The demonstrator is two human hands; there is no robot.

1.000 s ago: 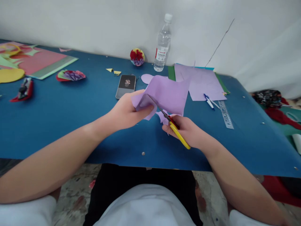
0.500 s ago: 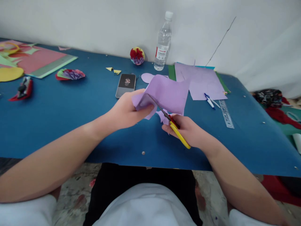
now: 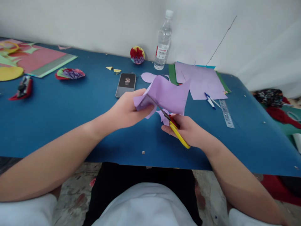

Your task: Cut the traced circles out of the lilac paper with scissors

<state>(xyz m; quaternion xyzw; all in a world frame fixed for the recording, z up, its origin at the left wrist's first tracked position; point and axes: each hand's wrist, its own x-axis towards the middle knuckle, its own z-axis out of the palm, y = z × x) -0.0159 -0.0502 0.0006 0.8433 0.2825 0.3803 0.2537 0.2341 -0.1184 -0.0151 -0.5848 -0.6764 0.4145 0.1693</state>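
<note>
A curled sheet of purple paper (image 3: 169, 95) is pinched by its left part in my left hand (image 3: 131, 108), thumb on the near side. My right hand (image 3: 188, 130) grips a pair of scissors (image 3: 180, 136) with yellow and red handles. Their blades run up and left across the purple paper, with its edges on both sides of them. Below the sheet, a jagged purple scrap (image 3: 164, 118) shows beside the scissors. A purple paper oval (image 3: 148, 77) lies behind my left hand, next to a phone (image 3: 126, 84).
A water bottle (image 3: 162, 44) and a colourful paper ball (image 3: 137, 55) stand by the wall. To the right are stacked purple sheets (image 3: 202, 81), pens (image 3: 210, 101) and a clear ruler (image 3: 226, 113). On the left lie a folded paper fan (image 3: 70, 73), a stapler (image 3: 24, 88) and coloured sheets (image 3: 51, 59).
The purple paper's left edge has shifted very slightly to the right with my left hand. The scissors have barely moved, and the things on the table stay where they were.
</note>
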